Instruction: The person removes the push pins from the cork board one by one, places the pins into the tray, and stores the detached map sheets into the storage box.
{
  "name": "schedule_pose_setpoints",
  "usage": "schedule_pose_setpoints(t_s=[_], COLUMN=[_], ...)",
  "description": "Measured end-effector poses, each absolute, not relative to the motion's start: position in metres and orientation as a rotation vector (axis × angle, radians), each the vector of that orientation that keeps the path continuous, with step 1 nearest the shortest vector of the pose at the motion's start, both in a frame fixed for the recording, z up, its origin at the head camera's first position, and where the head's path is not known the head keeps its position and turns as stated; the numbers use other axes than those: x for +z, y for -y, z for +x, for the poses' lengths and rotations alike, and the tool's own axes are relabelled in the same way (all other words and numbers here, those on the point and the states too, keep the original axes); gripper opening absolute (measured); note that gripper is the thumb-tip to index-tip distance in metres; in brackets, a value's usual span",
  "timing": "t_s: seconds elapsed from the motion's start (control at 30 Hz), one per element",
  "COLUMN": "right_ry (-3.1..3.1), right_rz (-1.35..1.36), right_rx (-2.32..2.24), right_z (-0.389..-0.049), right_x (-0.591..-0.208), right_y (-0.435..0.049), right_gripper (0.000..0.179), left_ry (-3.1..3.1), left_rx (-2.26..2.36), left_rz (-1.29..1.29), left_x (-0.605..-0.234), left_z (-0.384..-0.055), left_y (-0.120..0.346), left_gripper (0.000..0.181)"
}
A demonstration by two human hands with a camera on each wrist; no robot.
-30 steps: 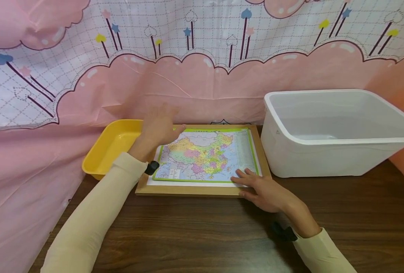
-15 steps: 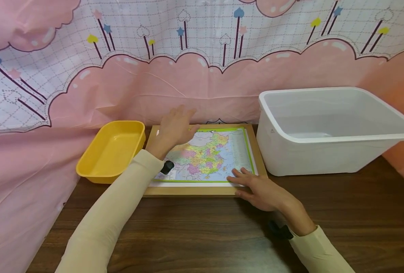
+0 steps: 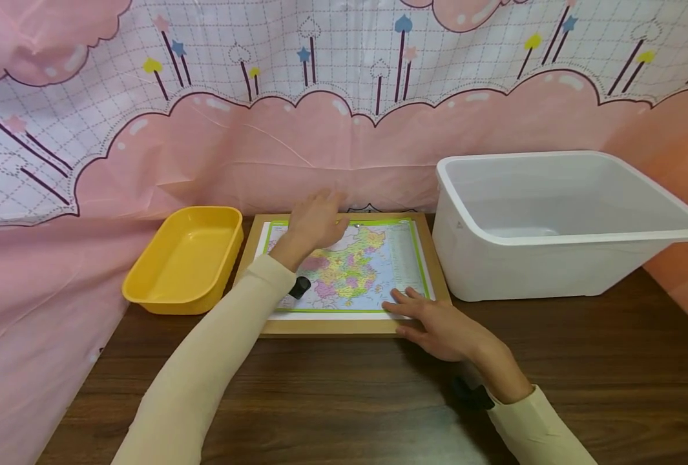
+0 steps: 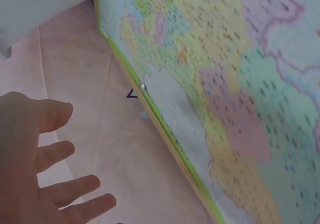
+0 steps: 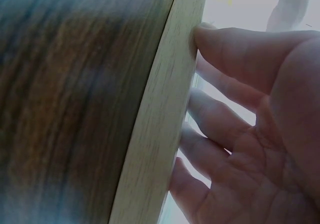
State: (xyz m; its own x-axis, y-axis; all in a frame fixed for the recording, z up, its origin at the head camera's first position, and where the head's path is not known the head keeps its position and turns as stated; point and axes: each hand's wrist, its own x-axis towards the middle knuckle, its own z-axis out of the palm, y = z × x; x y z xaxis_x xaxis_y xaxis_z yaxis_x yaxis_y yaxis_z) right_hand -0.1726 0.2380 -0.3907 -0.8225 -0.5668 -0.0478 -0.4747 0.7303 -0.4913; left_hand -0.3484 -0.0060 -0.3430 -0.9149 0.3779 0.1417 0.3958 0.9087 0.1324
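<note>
A map sheet of China with a green border [image 3: 355, 274] lies flat on a wood-framed white board [image 3: 332, 327]. My left hand [image 3: 313, 223] is over the map's far edge, its fingers spread and pointing away; whether it touches is unclear. In the left wrist view, those fingers [image 4: 75, 189] hold nothing, apart from the map's edge. My right hand [image 3: 445, 326] rests on the near right corner, fingers spread over the map and frame. The right wrist view shows its thumb [image 5: 215, 41] against the frame's wooden edge [image 5: 155, 104]. A small shiny knob [image 3: 357, 225] sits at the map's far edge.
A yellow plastic basin [image 3: 183, 258] stands left of the board. On the right is a large white tub [image 3: 530, 271], close to the frame. Behind hangs a pink patterned cloth [image 3: 297, 145]. Everything stands on a dark wooden table [image 3: 344, 400].
My left hand has slid rightward along the map's far edge, from its far left corner toward the middle. The right hand stays at the near right corner. The view has shifted slightly.
</note>
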Motion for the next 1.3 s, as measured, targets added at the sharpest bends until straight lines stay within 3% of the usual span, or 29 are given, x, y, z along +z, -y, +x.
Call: schedule_pose_setpoints(t_s=[1.3], right_ry=[-2.722], right_rz=[-0.835], right_rx=[-0.712], right_z=[-0.176], right_x=[-0.39], right_y=[-0.241], right_gripper=[0.046], left_ry=[2.932], left_rx=[-0.387], left_rz=[-0.548], left_x=[-0.35], left_z=[-0.358], left_y=[-0.039], left_gripper=[0.047])
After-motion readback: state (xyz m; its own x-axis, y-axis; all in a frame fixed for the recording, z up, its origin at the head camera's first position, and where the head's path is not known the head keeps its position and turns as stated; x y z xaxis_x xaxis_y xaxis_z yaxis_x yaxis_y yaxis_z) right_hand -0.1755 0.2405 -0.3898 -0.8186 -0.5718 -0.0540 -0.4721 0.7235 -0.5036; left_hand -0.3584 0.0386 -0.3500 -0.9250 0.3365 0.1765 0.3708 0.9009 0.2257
